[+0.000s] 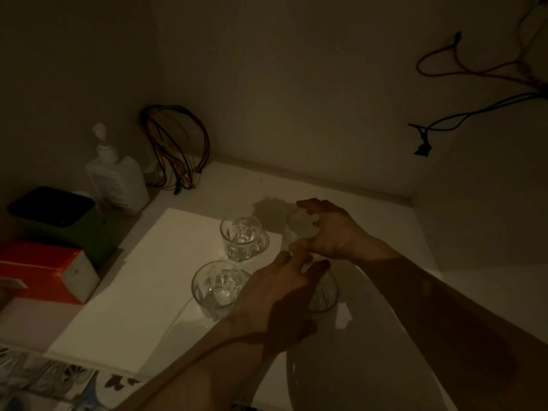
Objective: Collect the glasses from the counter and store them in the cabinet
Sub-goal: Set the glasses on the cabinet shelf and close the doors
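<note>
Inside a dim cabinet, a clear faceted glass (241,237) stands on a white paper liner (154,262). A second glass (218,289) stands nearer to me. My right hand (329,232) is shut on a third glass (299,229) at the back right, just above the shelf. My left hand (278,295) reaches in below it with fingers spread, over a fourth glass (324,295) that it partly hides. Whether the left hand touches that glass is unclear.
A white pump bottle (118,179) and a bundle of coloured wires (175,146) stand at the back left. A dark tray (52,206) and an orange box (44,271) lie at left. Loose cables (462,72) hang on the right wall. A white bowl rim (299,378) shows below.
</note>
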A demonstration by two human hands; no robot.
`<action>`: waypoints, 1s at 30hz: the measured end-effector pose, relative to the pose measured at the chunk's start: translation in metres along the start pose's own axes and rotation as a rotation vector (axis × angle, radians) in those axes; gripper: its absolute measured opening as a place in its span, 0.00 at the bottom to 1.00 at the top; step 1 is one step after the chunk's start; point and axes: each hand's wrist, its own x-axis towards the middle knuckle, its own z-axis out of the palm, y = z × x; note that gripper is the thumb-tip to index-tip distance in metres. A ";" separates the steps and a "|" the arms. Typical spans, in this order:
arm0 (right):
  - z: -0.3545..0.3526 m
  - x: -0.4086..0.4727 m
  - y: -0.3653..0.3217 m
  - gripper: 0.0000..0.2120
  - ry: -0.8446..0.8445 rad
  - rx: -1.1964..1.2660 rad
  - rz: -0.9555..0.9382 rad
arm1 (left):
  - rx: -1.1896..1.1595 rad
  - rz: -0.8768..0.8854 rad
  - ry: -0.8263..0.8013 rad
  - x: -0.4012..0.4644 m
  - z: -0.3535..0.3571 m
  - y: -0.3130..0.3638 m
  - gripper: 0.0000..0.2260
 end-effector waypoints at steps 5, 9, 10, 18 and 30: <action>-0.006 -0.020 0.009 0.44 0.227 0.189 0.096 | -0.036 -0.043 0.050 -0.015 -0.007 0.000 0.45; -0.013 -0.042 0.024 0.44 0.294 0.163 0.224 | 0.038 -0.141 0.174 -0.034 -0.028 -0.016 0.39; -0.015 -0.047 0.027 0.41 0.240 0.038 0.249 | 0.060 -0.194 0.193 -0.037 -0.035 -0.023 0.38; -0.011 -0.084 0.020 0.41 0.051 -0.187 0.490 | 0.124 -0.472 -0.045 -0.028 -0.060 -0.064 0.43; -0.002 -0.100 -0.028 0.50 -0.009 -0.297 0.382 | 0.205 -0.487 -0.255 -0.027 -0.066 -0.056 0.47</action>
